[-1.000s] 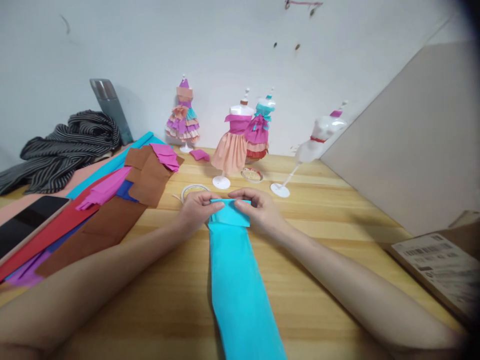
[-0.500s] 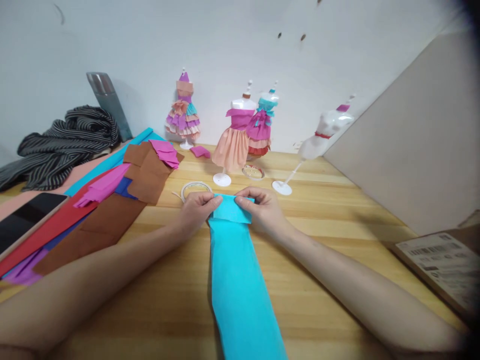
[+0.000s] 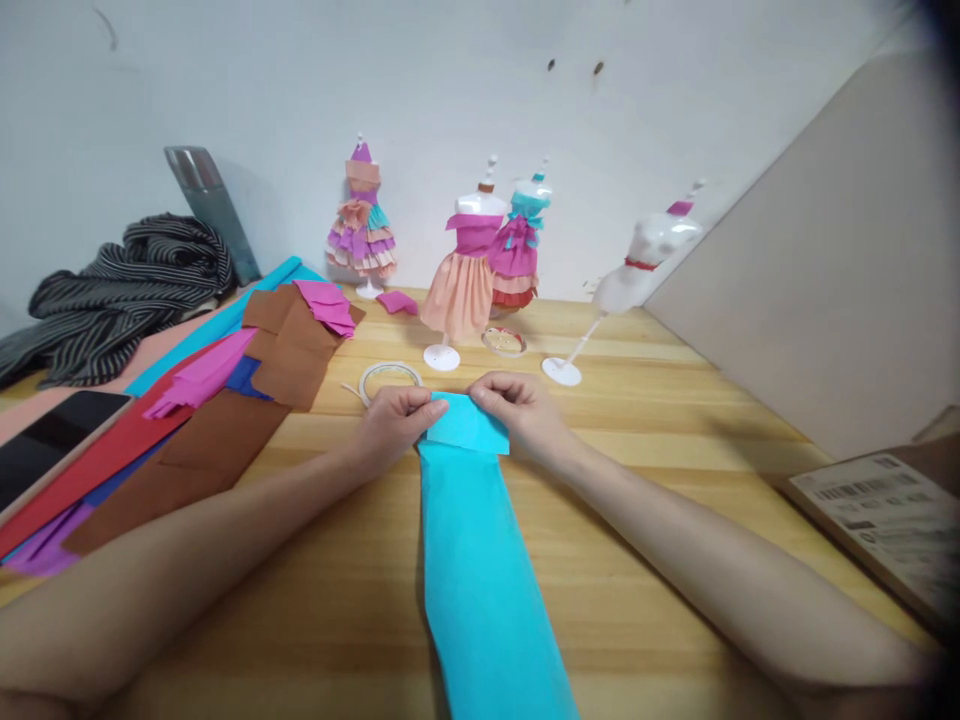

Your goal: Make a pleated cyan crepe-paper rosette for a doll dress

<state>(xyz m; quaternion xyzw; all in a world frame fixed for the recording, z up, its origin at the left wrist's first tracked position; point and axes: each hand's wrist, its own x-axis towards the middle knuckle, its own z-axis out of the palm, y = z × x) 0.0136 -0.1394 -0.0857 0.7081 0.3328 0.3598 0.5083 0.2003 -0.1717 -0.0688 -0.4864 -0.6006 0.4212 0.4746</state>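
A long strip of turquoise crepe paper (image 3: 484, 570) runs from the near edge of the view up the middle of the wooden table. Its far end is folded over toward me as a short flap. My left hand (image 3: 397, 425) pinches the left end of the fold between thumb and fingers. At the fold's right side, my right hand (image 3: 517, 410) pinches the paper the same way. A roll of tape (image 3: 390, 370) lies just beyond my left hand, partly hidden by it. Beyond the paper, a small dress form (image 3: 465, 260) wears a magenta and peach paper dress.
More dressed forms stand by the wall, one in layered ruffles (image 3: 364, 225). A bare white form (image 3: 637, 265) leans at right. Coloured paper sheets (image 3: 217, 430), a phone (image 3: 56, 450), a striped cloth (image 3: 142, 290) and a bottle (image 3: 214, 205) are at left. A labelled box (image 3: 870, 520) sits at right.
The folded flap has tilted slightly, its lower right corner now reaching past the strip's right edge. My right hand has shifted a little; the whole view has moved slightly.
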